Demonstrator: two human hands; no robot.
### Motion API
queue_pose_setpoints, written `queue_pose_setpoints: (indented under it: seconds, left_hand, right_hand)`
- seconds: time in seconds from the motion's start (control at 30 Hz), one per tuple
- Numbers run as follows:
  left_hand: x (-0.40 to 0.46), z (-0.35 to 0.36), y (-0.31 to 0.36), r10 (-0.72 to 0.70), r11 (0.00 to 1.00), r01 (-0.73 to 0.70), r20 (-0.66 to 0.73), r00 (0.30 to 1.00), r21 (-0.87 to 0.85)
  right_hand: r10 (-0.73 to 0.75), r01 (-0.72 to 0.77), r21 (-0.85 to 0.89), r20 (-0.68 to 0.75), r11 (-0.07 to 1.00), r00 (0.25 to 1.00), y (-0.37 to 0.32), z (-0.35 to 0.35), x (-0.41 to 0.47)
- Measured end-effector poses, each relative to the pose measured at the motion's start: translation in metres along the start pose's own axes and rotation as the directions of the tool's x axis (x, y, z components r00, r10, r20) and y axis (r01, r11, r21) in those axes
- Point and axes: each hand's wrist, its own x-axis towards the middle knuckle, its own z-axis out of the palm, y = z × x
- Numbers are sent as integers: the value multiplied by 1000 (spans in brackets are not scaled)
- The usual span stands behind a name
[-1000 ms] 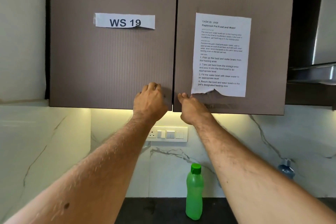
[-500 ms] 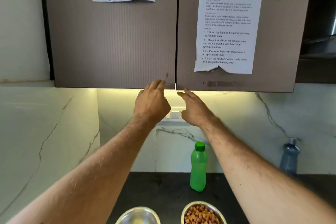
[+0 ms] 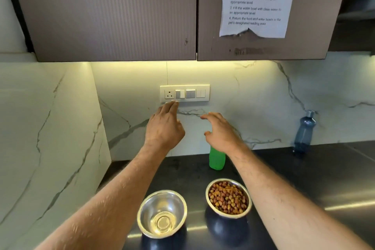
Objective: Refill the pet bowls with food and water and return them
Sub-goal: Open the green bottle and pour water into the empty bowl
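Two steel pet bowls stand on the dark counter [image 3: 304, 172] in front of me. The left bowl [image 3: 162, 213] holds a little clear water. The right bowl [image 3: 228, 197] is full of brown kibble. A green bottle [image 3: 217, 159] stands upright behind them, its top hidden by my right hand [image 3: 222, 133]. My right hand hovers just above that bottle with fingers spread, holding nothing. My left hand [image 3: 164, 128] is raised in front of the marble backsplash, fingers loosely extended and empty, fingertips just below the switch panel [image 3: 184, 93].
Two closed brown wall cabinet doors [image 3: 113, 12] hang overhead; the right one carries a torn instruction sheet [image 3: 256, 2]. A blue water bottle [image 3: 304, 131] stands at the back right of the counter. A marble side wall [image 3: 44, 128] closes off the left.
Both hands have come down from the lower edge of the cabinet doors to backsplash height. The view has tilted down, so both bowls show fully.
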Motion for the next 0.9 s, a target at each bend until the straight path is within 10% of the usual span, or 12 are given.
queue_pose_setpoints:
  seconds: [0.9]
  left_hand:
    - [32, 238, 45, -93, 949, 174, 296, 951, -262]
  right_hand:
    - [248, -261, 158, 98, 952, 964, 235, 93, 62]
